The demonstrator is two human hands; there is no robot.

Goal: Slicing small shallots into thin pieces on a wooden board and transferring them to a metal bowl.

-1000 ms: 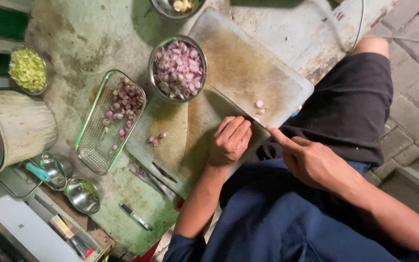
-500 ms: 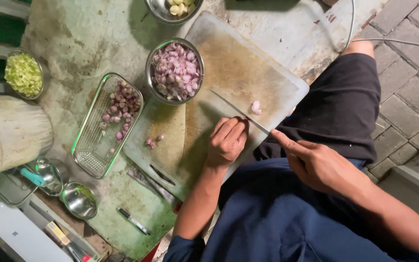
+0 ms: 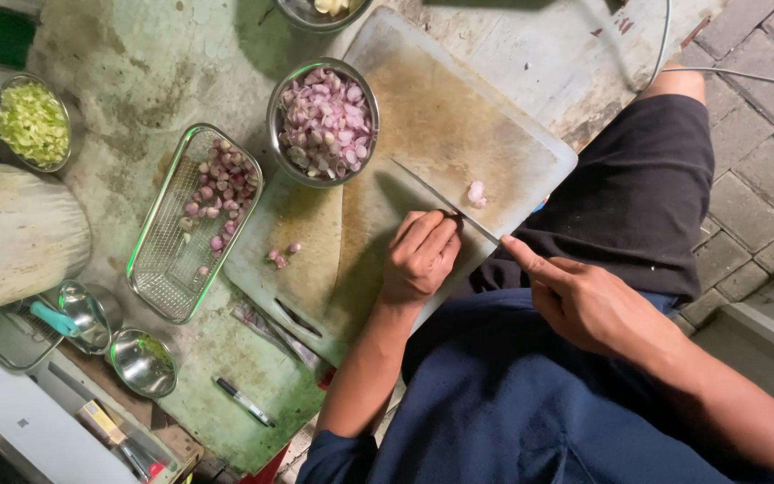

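On the worn white plastic cutting board [image 3: 494, 116], the left hand [image 3: 418, 255] curls over a small shallot [image 3: 452, 215].
Right hand [image 3: 589, 300] clamps the thin-bladed knife [image 3: 441, 202]; fingertips are best kept tucked.

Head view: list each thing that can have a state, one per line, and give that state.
Left hand: curled, pressing a shallot on the cutting board.
Right hand: gripping the knife, blade on the board.
Round bowl: full of cut shallots.
Wire basket: partly filled with shallots.
Small bowl: holding chopped greens.
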